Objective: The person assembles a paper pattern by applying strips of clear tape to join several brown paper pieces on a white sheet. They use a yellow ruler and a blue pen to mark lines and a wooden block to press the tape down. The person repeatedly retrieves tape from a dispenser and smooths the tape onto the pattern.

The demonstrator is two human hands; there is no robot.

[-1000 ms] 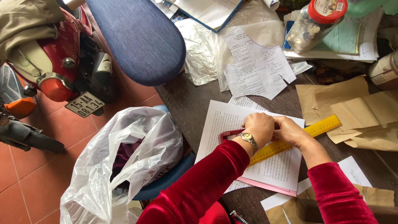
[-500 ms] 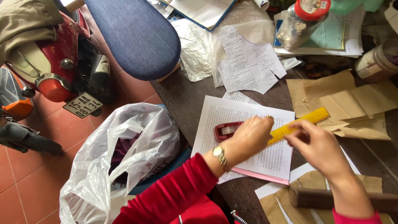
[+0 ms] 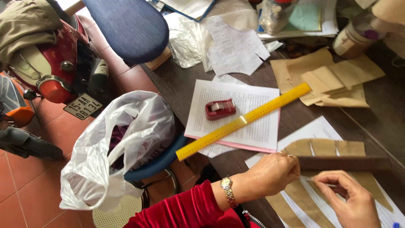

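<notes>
My left hand (image 3: 274, 173), with a wristwatch, is curled shut low on the table beside my right hand (image 3: 350, 200). A thin clear strip of tape (image 3: 318, 181) runs between their pinched fingertips. Under both hands lie brown paper strips (image 3: 325, 147) on white sheets. A dark wooden bar (image 3: 344, 163) lies across the strips just above the hands. Farther up, a yellow ruler (image 3: 244, 120) rests at a slant on a printed paper stack (image 3: 253, 101), with a red tape dispenser (image 3: 220, 109) beside it. Neither hand touches them.
Cut brown paper pieces (image 3: 333, 80) lie at the right, loose printed sheets (image 3: 234, 48) and jars (image 3: 350, 38) at the back. A white plastic bag (image 3: 114, 147) sits on a blue stool at the table's left edge, near a blue padded seat (image 3: 130, 27) and a red motorbike (image 3: 55, 71).
Both hands left the tape dispenser and ruler and moved down and right to the brown paper strips. The ruler now lies free on the paper stack.
</notes>
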